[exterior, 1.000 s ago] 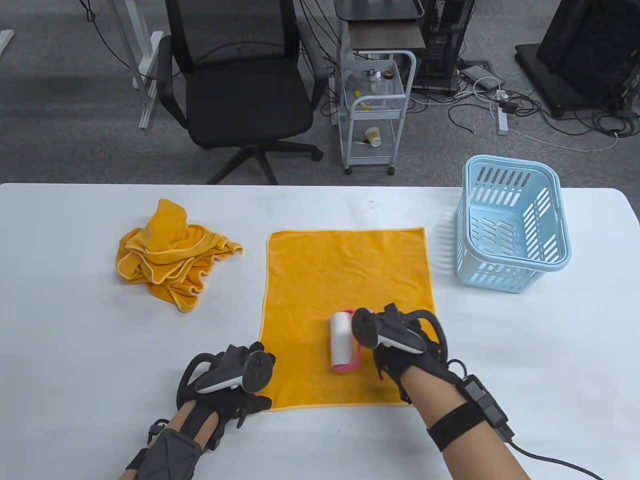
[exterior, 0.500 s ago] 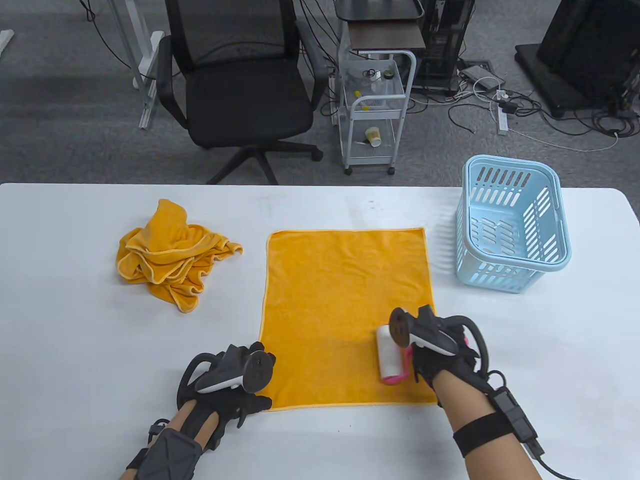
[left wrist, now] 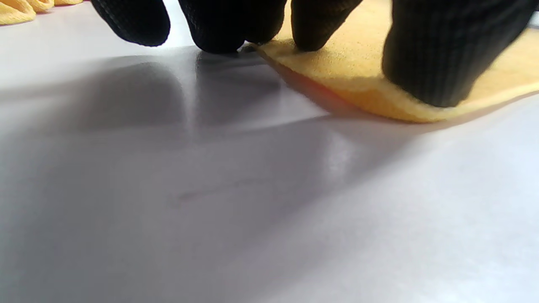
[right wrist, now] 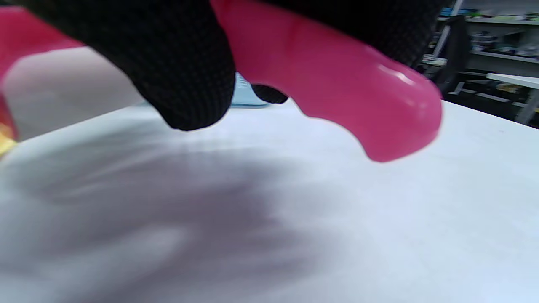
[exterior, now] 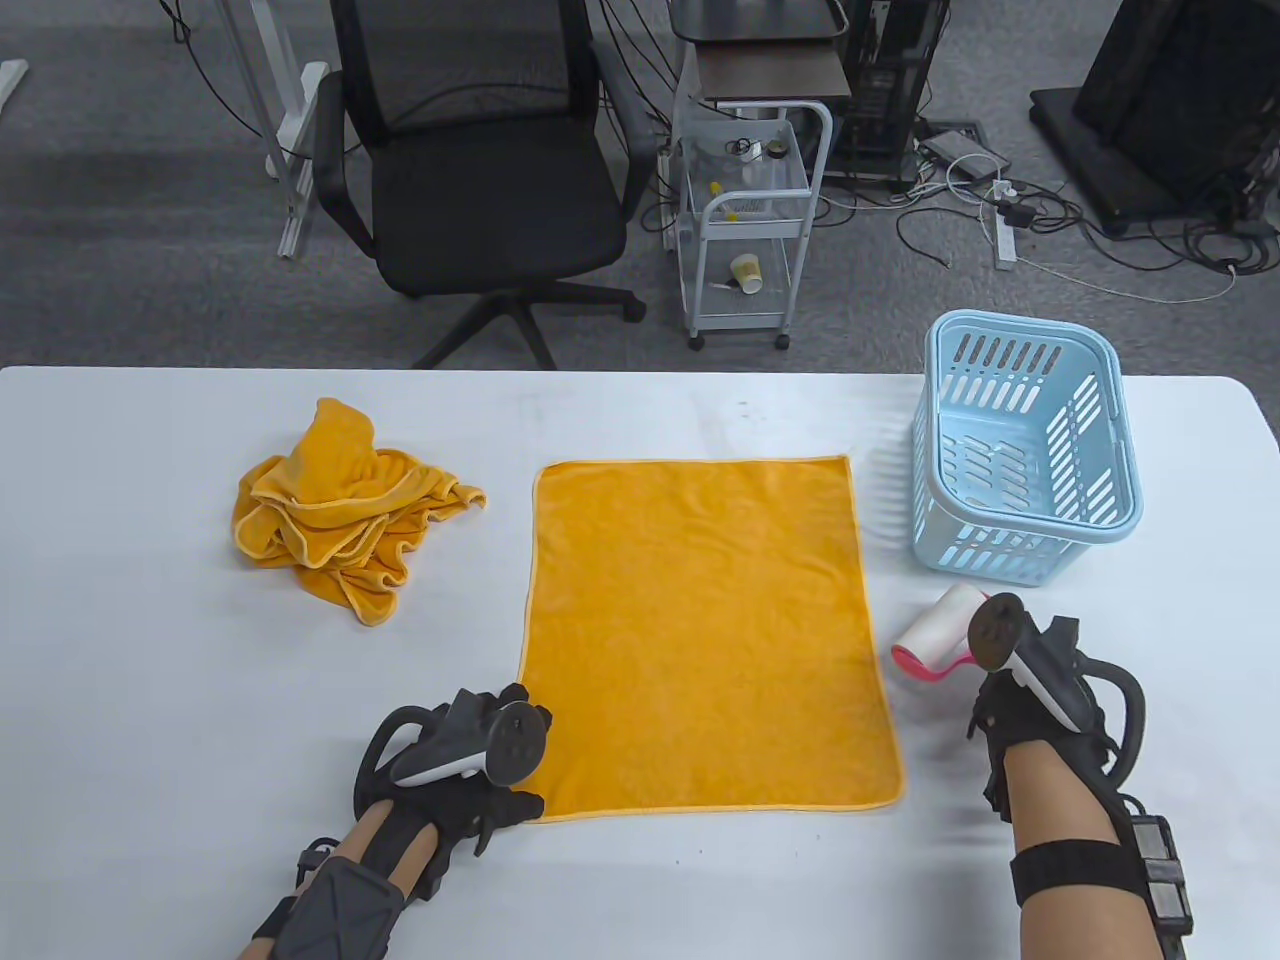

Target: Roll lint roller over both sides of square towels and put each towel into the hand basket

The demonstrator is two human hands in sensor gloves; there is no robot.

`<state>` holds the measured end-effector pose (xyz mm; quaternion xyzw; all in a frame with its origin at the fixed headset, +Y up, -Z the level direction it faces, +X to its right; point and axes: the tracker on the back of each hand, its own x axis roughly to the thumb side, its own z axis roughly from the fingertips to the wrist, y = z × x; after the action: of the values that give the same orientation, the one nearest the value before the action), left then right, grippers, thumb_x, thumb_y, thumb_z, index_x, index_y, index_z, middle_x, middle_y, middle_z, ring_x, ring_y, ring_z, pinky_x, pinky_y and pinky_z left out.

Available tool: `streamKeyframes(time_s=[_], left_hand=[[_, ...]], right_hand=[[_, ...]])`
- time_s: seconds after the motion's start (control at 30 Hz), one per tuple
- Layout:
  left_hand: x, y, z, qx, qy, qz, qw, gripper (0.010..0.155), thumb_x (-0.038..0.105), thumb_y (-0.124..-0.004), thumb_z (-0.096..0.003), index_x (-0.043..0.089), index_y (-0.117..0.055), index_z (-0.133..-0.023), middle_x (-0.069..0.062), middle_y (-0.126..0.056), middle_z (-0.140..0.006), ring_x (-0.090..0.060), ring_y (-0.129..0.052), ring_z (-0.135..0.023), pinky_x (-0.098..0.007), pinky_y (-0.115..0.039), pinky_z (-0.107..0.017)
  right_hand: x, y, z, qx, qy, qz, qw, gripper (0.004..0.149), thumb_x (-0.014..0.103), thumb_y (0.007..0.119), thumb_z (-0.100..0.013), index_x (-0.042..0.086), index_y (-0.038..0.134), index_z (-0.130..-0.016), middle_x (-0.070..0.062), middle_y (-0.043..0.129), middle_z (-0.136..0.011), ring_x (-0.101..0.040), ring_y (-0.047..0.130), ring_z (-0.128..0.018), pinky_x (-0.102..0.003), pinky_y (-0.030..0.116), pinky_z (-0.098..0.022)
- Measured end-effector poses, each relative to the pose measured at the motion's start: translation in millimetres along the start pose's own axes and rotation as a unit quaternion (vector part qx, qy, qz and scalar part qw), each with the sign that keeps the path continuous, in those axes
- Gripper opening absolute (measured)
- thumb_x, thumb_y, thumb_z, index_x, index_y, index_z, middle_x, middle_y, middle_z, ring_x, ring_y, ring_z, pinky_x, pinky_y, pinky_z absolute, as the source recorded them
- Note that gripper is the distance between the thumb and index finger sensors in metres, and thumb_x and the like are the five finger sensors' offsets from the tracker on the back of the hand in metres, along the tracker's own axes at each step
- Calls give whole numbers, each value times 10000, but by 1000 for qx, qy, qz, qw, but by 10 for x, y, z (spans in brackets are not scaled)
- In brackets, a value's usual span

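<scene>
Lint roller [exterior: 935, 635], white drum on a pink frame, is off the cloth and held over the bare white table [exterior: 150, 700], between the flat orange towel [exterior: 700, 630] and the light blue hand basket [exterior: 1025, 465]. The right hand [exterior: 1035, 700] grips it by the handle. In the table view a tracker hides the fingers; the right wrist view shows dark gloved fingers [right wrist: 177, 63] curled round the pink handle [right wrist: 337, 80], whose end pokes out below them, clear of the tabletop.

The left hand [exterior: 455, 775] sits at the towel's near left corner. From above it is a black shape at the hem. The left wrist view shows more: fingertips [left wrist: 438, 63] pressing the yellow-orange corner [left wrist: 379, 88] down onto the table, others landing just beside the hem on the bare surface.

A crumpled pile of orange towels [exterior: 340, 505] lies well to the left. Only the table view shows the pile whole, and the basket beyond.
</scene>
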<state>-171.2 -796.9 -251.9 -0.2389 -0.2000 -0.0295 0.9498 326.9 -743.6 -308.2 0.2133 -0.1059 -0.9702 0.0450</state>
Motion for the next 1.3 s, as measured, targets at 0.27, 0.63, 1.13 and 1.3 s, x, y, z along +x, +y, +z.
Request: streamKeyframes(time_s=[0.27, 0.63, 1.13, 1.3], left_hand=[[0, 0, 0, 0, 0, 0, 1000, 827, 616, -832, -394, 319, -478, -1080, -68, -352, -1221, -405, -498, -1097, -692, -498, -743], [-15, 12, 4, -2, 3, 13, 1000, 821, 617, -833, -392, 319, -491, -1077, -70, -364, -1220, -408, -506, -1096, -694, -500, -741], [57, 159, 192, 30, -64, -23, 997, 715, 605, -953, -304, 368, -748, -947, -50, -546, -1193, -369, -674, -1072, -681, -572, -734], [127, 86, 148, 5, -62, -68, 996, 649, 577, -982, -299, 374, -775, -879, -9, -591, -1176, -348, -721, -1055, -675, -588, -733]], right_hand=[[-100, 264, -149, 2, 45, -14, 999, 690, 317, 907, -481, 93, 601, -1058, -194, 750, -986, -428, 804, -863, -543, 801, -547], [-139, 210, -78, 3, 10, -35, 999, 834, 363, 928, -480, 50, 440, -1080, -251, 606, -1055, -534, 607, -944, -646, 661, -613], [411, 51, 776, -15, -380, -35, 924, 628, 410, 964, -452, 217, 753, -1011, -123, 645, -1112, -459, 538, -1062, -712, 520, -688], [505, 247, 805, 95, -410, 37, 907, 611, 408, 1020, -424, 199, 819, -962, -132, 653, -1117, -462, 534, -1066, -723, 513, -683]])
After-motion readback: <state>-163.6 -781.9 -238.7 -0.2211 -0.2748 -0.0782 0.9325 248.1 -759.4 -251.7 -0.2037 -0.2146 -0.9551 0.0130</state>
